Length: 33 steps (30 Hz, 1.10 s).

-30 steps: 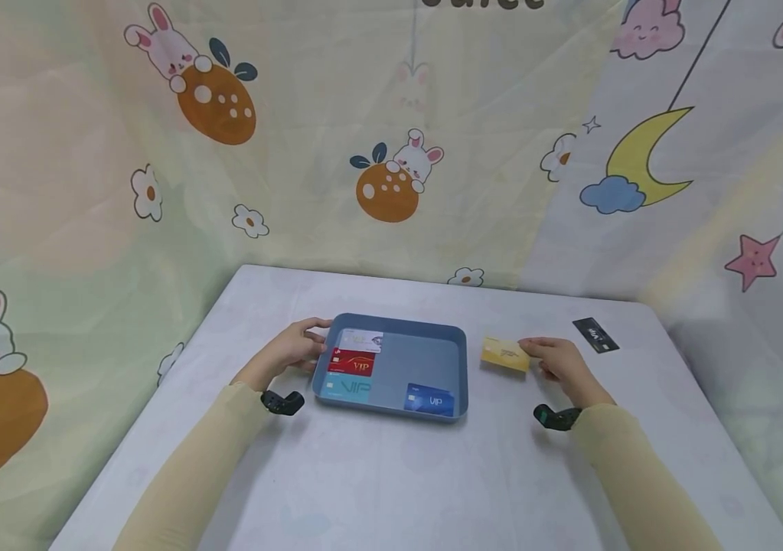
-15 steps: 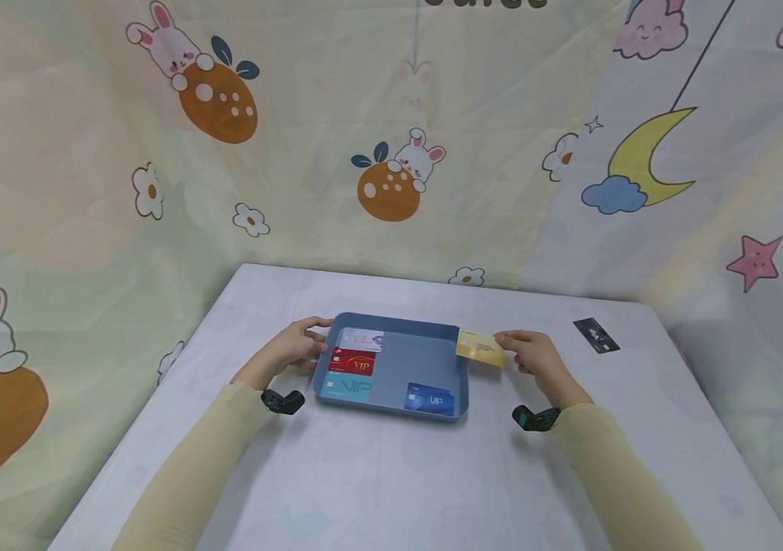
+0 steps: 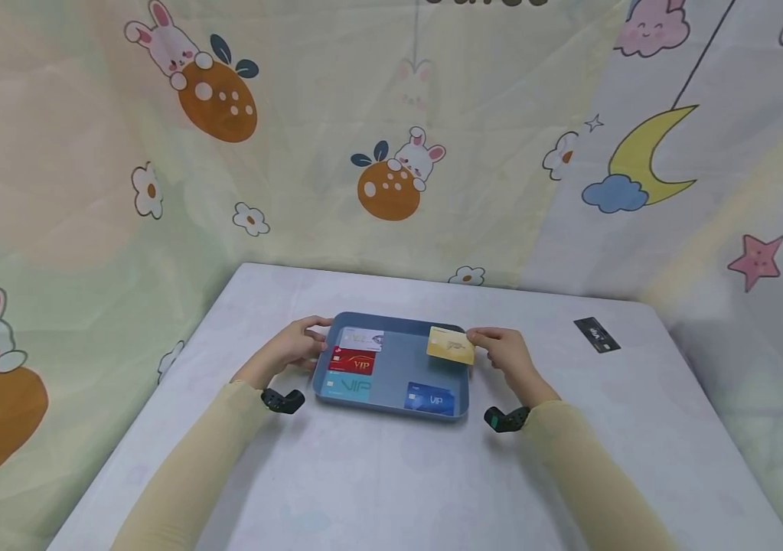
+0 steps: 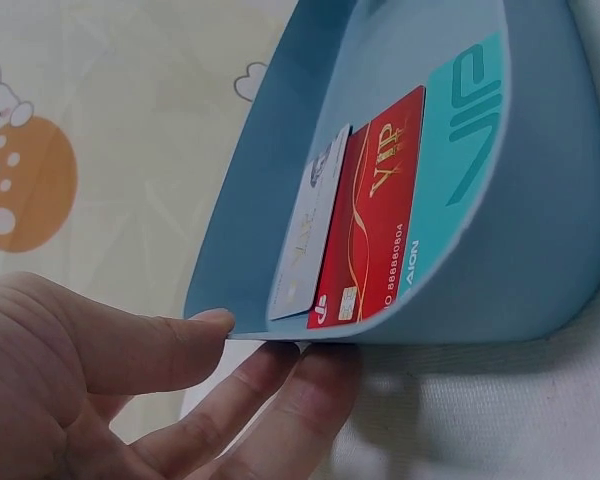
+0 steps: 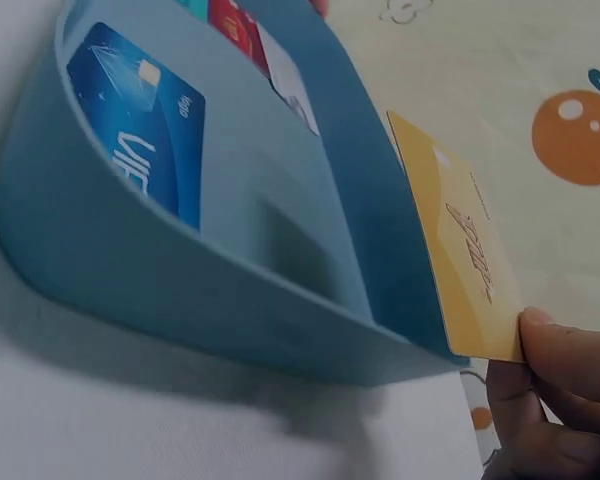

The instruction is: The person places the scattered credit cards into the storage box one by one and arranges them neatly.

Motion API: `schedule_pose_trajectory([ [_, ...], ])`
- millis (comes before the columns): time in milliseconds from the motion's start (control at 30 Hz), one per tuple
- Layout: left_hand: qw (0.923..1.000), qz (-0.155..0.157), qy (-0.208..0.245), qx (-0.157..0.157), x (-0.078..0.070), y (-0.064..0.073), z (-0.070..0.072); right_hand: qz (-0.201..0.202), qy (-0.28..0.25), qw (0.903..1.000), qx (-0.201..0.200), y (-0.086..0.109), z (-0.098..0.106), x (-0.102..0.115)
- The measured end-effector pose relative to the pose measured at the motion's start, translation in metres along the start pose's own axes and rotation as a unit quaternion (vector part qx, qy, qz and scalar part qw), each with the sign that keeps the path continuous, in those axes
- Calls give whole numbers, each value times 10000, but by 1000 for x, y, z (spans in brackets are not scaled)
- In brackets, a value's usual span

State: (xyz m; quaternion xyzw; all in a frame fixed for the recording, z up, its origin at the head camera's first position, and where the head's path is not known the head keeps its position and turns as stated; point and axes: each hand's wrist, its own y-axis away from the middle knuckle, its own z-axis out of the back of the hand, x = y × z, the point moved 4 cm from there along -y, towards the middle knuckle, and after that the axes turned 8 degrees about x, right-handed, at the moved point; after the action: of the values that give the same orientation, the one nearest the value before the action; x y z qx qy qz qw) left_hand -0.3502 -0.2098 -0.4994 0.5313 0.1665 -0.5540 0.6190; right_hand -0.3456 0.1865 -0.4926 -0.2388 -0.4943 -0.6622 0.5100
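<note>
A yellow card [image 3: 450, 345] is pinched at its right end between the thumb and fingers of my right hand [image 3: 507, 356]. It is tilted over the far right corner of a blue tray [image 5: 230, 305]. My left hand [image 3: 289, 346] grips the tray's left wall, thumb at the rim and fingers underneath, as the left wrist view shows. Along the tray's left side lie a white card [image 3: 361, 340], a red card [image 4: 373, 210] and a turquoise card [image 4: 462, 150] in a column. Near the front right corner of the tray lies a dark blue card [image 5: 145, 125].
A black card [image 3: 597, 335] lies on the white-covered table [image 3: 391, 482] to the right of the tray. Behind the table hangs a cloth backdrop [image 3: 308, 153] printed with rabbits, flowers and a moon. Each wrist wears a small black camera [image 3: 507, 419].
My right hand has carried the yellow card leftward from beside the tray to over its far right corner. The left hand and the tray have stayed in place.
</note>
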Motion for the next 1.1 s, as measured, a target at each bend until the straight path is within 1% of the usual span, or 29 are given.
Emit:
schedule_pose_trajectory([
  [100, 10000, -8, 31, 33, -1, 0, 0, 102, 109, 9999, -51, -1, -8, 3],
  [267, 10000, 16, 62, 36, 0, 0, -1, 351, 486, 9979, -226, 1, -21, 6],
  [433, 10000, 37, 73, 19, 0, 0, -2, 570, 892, 9935, -423, 6, -29, 8],
  [467, 10000, 32, 65, 16, 0, 0, -2, 639, 1042, 9913, -483, 6, -30, 8],
  [533, 10000, 31, 57, 3, -1, 0, -2, 840, 1481, 9832, -661, 8, -31, 9],
  [633, 10000, 28, 39, -5, -2, 1, -2, 1132, 2209, 9638, -972, 10, -31, 11],
  [700, 10000, 15, 12, 5, -2, 1, -2, 1269, 2554, 9516, -1147, 11, -31, 12],
  [733, 10000, 12, 6, 14, -2, 1, -2, 1321, 2641, 9479, -1197, 12, -31, 13],
  [833, 10000, -13, -30, 37, -2, 2, -1, 1365, 2733, 9442, -1230, 13, -32, 13],
  [1100, 10000, 2, 5, 28, -1, 1, -1, 1428, 3007, 9383, -938, 12, -37, 12],
])
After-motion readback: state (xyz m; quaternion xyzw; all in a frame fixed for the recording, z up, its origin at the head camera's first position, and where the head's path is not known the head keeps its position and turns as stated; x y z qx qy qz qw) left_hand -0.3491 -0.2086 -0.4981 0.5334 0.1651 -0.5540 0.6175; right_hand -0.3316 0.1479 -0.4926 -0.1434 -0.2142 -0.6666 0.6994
